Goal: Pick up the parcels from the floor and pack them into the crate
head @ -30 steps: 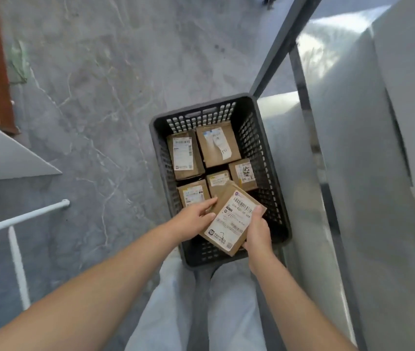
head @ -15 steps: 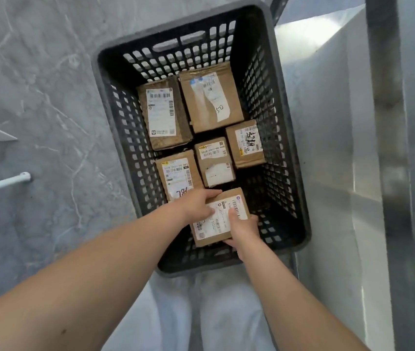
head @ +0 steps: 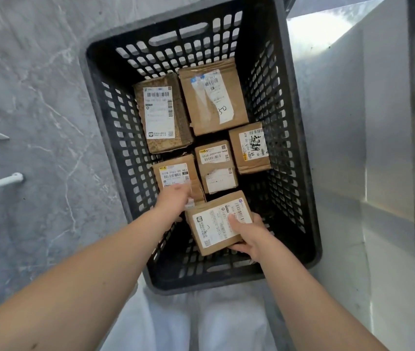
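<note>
On the grey marbled floor (head: 37, 97) stands the black crate (head: 272, 110), where the sixth parcel (head: 216, 221) has come down from mid-air to the near end, so this placement looks almost done. The left hand (head: 173, 201) has slipped off it onto the neighbouring parcel (head: 176, 173), labelled "5028 P021-00 A83"; its fingers are too blurred to judge. The right hand (head: 252, 236) still pinches the sixth parcel, thumb on its label, and the far parcel (head: 214, 97) bears what looks like a handwritten "50".
</note>
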Available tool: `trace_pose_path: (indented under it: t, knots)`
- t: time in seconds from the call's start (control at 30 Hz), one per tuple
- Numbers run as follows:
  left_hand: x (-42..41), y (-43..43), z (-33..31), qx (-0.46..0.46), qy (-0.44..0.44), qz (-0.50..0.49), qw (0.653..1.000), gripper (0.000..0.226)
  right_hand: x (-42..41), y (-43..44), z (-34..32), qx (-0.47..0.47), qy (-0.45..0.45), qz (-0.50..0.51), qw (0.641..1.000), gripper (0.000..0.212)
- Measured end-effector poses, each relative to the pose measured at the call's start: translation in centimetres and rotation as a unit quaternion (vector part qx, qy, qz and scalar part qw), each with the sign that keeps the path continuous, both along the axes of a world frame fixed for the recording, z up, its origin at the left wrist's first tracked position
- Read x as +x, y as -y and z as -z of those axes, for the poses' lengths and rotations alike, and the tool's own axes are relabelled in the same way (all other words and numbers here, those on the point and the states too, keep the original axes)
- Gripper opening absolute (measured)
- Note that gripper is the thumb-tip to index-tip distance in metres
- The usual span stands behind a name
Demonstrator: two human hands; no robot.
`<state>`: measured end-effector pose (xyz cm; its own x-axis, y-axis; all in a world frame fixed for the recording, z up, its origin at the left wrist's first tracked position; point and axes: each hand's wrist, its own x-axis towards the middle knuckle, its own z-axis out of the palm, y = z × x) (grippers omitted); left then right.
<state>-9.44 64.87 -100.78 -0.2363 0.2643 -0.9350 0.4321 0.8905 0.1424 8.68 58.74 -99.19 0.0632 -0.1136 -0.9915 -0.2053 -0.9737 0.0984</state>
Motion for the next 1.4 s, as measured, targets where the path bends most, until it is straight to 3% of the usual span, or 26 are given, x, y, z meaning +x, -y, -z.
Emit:
trace_pose_path:
  t: [0.07,0.13,0.2,0.33,0.47,0.5,0.6,0.63,0.73,0.87,0.97,1.1,1.27,1.33,1.4]
  knots:
    - [-1.2,0.7,0.6,-0.033,-0.091,-0.074,0.993,0.031,0.2,0.2,0.0,0.007,-0.002,0.006,1.000,0.057]
    - [-1.1,1.9,0.1,-0.158,-0.045,-0.126,0.978,0.037,0.3,0.2,0.0,0.010,-0.002,0.007,1.000,0.054]
    - [-0.6,2.6,0.0,-0.206,0.006,-0.186,0.961,0.037,0.2,0.3,0.0,0.016,0.004,0.003,1.000,0.053]
    - [-0.1,2.9,0.9,-0.082,0.045,-0.420,0.903,0.020,-0.1,0.8,-0.1,0.025,0.024,-0.006,0.999,0.056]
    - [-0.7,3.5,1.3,-0.050,0.048,-0.467,0.882,0.024,-0.3,1.1,0.0,0.025,0.030,-0.009,0.999,0.056]
    - [-0.7,3.3,1.1,-0.055,0.047,-0.453,0.889,0.023,-0.4,1.0,0.1,0.022,0.027,-0.015,0.999,0.055]
    - [-0.8,1.7,0.7,-0.109,0.109,-0.346,0.926,0.082,-1.4,0.9,0.3,0.012,0.036,-0.078,0.996,0.049]
    - [-0.8,1.4,0.4,-0.118,0.134,-0.313,0.933,0.091,-1.7,0.9,0.4,0.013,0.041,-0.107,0.993,0.048]
    - [-0.6,2.3,0.6,-0.110,0.136,-0.198,0.965,0.066,-1.7,0.4,0.7,0.019,0.032,-0.133,0.990,0.043]
    - [-0.7,4.8,2.3,-0.011,-0.023,-0.174,0.985,0.040,-3.3,0.4,1.9,0.035,0.052,-0.163,0.985,0.039]
    - [-0.4,5.8,2.6,0.035,-0.084,0.017,0.996,0.063,-5.1,1.0,2.9,0.046,0.105,-0.201,0.973,0.036]
    - [0.4,6.8,1.9,0.047,-0.143,0.203,0.967,0.084,-5.7,1.4,3.8,0.037,0.153,-0.238,0.958,0.048]
    - [0.5,6.6,1.4,0.007,-0.116,0.262,0.958,0.097,-5.8,1.8,4.7,0.074,0.187,-0.317,0.927,0.045]
    - [0.8,5.9,1.2,-0.049,-0.082,0.261,0.961,0.098,-5.5,1.5,4.9,0.105,0.165,-0.329,0.924,0.057]
    - [0.9,5.0,1.0,-0.095,-0.080,0.316,0.941,0.085,-5.3,1.0,5.0,0.124,0.118,-0.303,0.937,0.069]
